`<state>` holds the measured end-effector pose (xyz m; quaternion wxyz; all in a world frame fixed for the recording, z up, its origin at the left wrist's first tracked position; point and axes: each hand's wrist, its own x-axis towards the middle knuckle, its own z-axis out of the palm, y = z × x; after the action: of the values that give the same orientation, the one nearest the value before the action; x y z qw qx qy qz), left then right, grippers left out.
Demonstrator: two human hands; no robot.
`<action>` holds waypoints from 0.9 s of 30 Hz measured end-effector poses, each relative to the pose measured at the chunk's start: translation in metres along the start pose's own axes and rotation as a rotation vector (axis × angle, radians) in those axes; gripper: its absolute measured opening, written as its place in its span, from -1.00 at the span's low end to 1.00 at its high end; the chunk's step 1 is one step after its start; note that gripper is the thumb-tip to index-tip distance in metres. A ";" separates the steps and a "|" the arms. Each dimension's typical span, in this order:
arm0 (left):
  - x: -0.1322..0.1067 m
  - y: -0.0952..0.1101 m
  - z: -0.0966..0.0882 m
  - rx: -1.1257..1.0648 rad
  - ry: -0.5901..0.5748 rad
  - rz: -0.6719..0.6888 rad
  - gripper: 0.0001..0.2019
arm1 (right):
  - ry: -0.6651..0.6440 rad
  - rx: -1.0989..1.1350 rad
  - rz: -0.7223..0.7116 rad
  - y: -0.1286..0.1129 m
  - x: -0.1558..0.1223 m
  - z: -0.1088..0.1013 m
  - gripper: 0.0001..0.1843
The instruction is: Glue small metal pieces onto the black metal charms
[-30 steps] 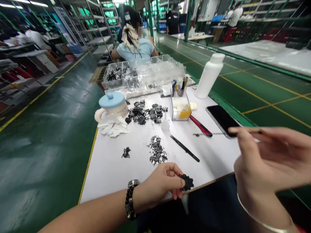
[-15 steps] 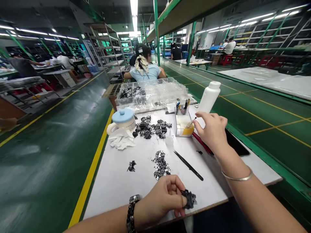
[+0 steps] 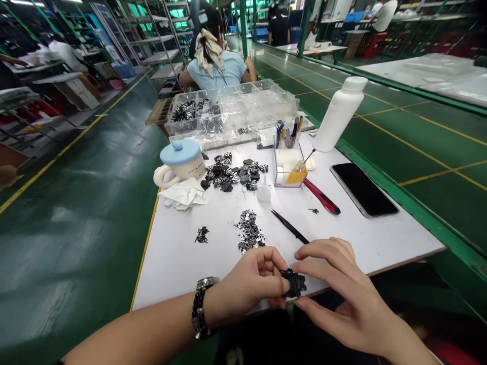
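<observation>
My left hand (image 3: 251, 284) pinches a small black plastic part (image 3: 293, 283) at the near edge of the white table (image 3: 357, 238). My right hand (image 3: 338, 289) has come up beside it, fingers curved, its fingertips touching the same part from the right. Just beyond my hands lie a pile of small shiny metal pieces (image 3: 249, 232), black tweezers (image 3: 289, 226) and a small cluster of dark bits (image 3: 201, 234).
Farther back are a heap of black parts (image 3: 234, 175), a blue-lidded mug (image 3: 179, 163), a crumpled tissue (image 3: 185, 193), a clear pen box (image 3: 288, 162), a red cutter (image 3: 321, 196), a phone (image 3: 363, 189), a white bottle (image 3: 338, 115) and clear trays (image 3: 232, 109). A person (image 3: 215, 61) sits beyond.
My right hand left the clear box at the back of the table and came down to the black part in my left hand. The thin stick it held is no longer in it.
</observation>
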<state>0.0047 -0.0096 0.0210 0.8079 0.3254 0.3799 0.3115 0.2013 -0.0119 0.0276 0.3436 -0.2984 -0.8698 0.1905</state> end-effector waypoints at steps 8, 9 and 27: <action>0.001 -0.001 0.001 0.018 -0.002 -0.042 -0.80 | 0.052 0.062 -0.001 0.002 -0.003 0.007 -0.72; 0.001 -0.001 0.001 0.018 0.004 -0.046 -0.80 | 0.056 0.066 0.002 0.002 -0.003 0.008 -0.72; 0.003 -0.006 0.000 -0.008 -0.005 -0.029 -0.73 | 0.062 0.045 0.007 0.006 -0.006 0.008 -0.74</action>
<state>0.0082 -0.0105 0.0153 0.8146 0.3172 0.3814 0.3004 0.2017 -0.0126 0.0162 0.3761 -0.2996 -0.8532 0.2019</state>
